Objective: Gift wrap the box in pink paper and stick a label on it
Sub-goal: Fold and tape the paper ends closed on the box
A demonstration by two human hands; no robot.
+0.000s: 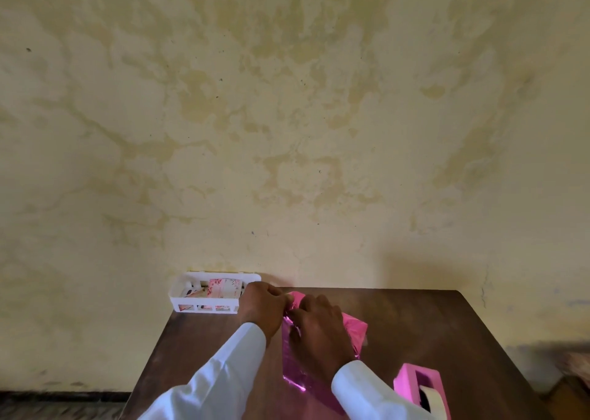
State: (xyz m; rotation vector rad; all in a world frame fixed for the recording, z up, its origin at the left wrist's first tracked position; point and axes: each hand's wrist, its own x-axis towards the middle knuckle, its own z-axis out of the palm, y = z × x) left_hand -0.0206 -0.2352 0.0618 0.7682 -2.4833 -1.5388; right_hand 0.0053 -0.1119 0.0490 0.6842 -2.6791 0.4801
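A box wrapped in shiny pink paper (354, 327) lies on the dark wooden table (431, 330), with more pink paper trailing toward me. My left hand (260, 308) pinches the paper at the box's far left end. My right hand (319, 327) rests on top of the box and presses the paper down beside the left fingers. Most of the box is hidden under my hands. No label shows on the box.
A pink tape dispenser (421, 387) with a white roll stands at the near right of the table. A white slotted basket (207, 295) holding patterned paper pieces sits at the far left corner against the stained yellow wall.
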